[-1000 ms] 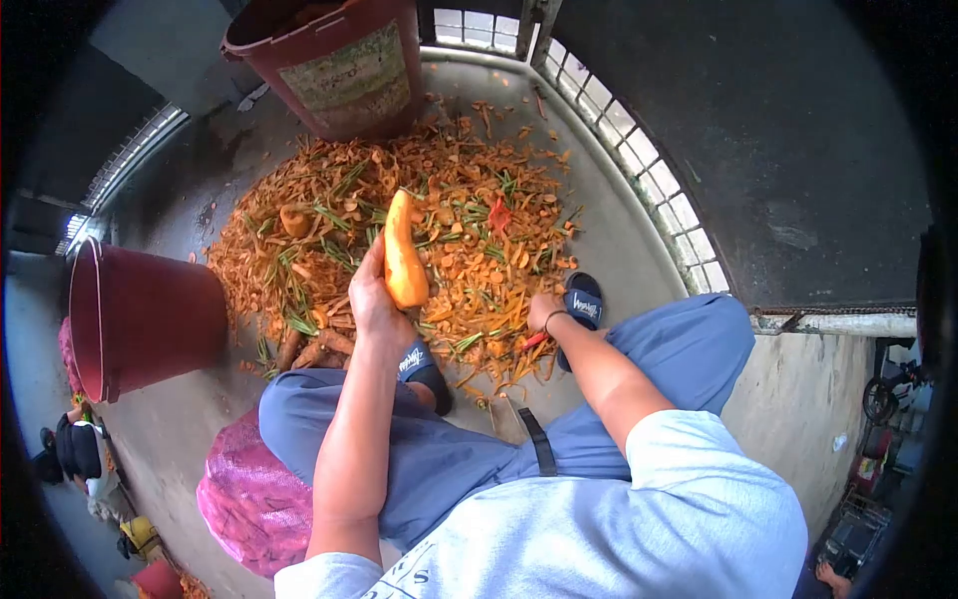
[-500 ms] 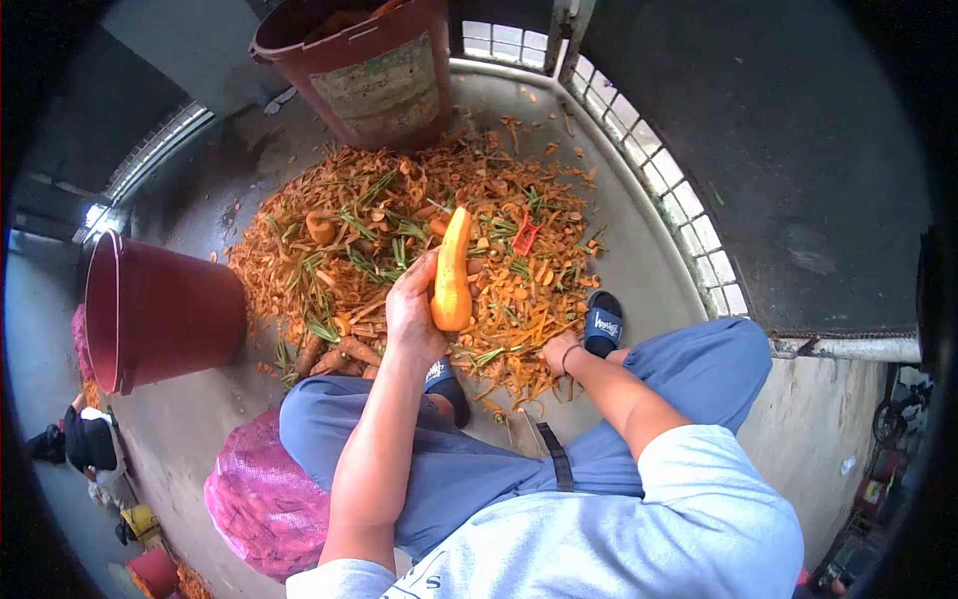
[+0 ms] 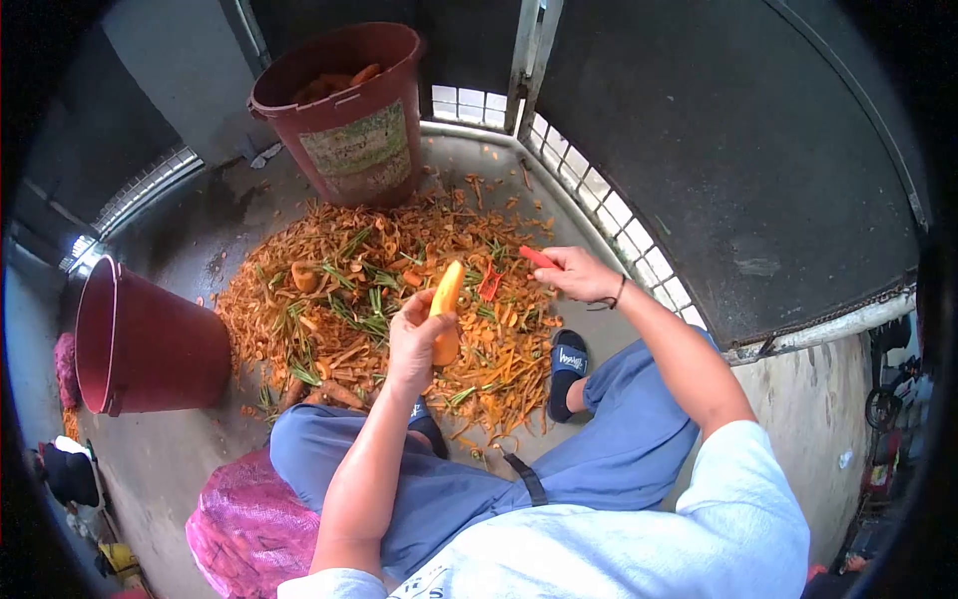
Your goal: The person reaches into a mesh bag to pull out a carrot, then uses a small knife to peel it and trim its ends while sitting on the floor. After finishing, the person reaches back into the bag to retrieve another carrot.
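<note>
Grip closed: left hand [image 3: 414, 344] holds peeled carrot [image 3: 451, 290], frame center — right hand [image 3: 581, 275] clasps red tool [image 3: 540, 258], right of center; white lettering on sandal [image 3: 570, 357] is unreadable.

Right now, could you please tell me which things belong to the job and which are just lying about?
Job: carrot in left hand, red tool in right hand, peelings.
Lying about, it seems: red plastic piece, pale scrap.
</note>
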Demonstrator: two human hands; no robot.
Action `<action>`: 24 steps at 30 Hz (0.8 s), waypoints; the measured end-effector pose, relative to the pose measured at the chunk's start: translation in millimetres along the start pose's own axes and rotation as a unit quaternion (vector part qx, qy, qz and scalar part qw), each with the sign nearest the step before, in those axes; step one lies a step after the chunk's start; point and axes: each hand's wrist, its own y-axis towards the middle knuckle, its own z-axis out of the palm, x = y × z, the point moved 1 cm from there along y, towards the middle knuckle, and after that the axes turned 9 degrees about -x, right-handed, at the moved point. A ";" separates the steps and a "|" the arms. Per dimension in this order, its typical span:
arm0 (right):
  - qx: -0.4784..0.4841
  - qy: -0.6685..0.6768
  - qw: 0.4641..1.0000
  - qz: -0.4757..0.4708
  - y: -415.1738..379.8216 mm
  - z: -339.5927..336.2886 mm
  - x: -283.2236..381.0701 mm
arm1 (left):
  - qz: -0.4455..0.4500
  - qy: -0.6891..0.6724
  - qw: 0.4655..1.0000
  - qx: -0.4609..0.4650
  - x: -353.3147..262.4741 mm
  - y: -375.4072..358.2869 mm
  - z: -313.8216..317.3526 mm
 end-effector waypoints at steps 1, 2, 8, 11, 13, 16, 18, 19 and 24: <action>-0.039 0.037 0.996 -0.071 0.0 -1.6 2.8 | -0.007 0.007 1.000 0.000 0.9 -2.4 1.1; -0.038 0.042 0.996 -0.074 0.0 0.1 2.3 | -0.021 0.010 1.000 0.001 2.4 -5.5 1.4; -0.096 -0.009 0.983 -0.157 -20.1 9.3 66.6 | -0.202 -0.087 0.975 0.019 6.7 -10.1 11.5; -0.094 -0.056 0.967 -0.230 -19.8 14.3 64.1 | -0.247 -0.109 0.963 0.000 18.2 -8.4 10.0; -0.111 -0.065 0.957 -0.260 -21.4 15.4 68.1 | -0.268 -0.139 0.953 0.013 22.7 -4.4 11.6; -0.088 -0.072 0.957 -0.265 -22.2 16.7 68.3 | -0.286 -0.150 0.946 0.011 19.9 -7.0 16.3; -0.099 -0.078 0.955 -0.268 -21.9 17.7 68.2 | -0.286 -0.184 0.939 0.047 17.4 -7.4 18.9; -0.104 -0.077 0.957 -0.261 -22.0 18.2 68.2 | -0.295 -0.208 0.930 0.062 18.2 -7.8 19.2; -0.137 -0.068 0.947 -0.281 -26.4 18.6 70.8 | -0.292 -0.220 0.926 0.097 21.4 -6.1 12.6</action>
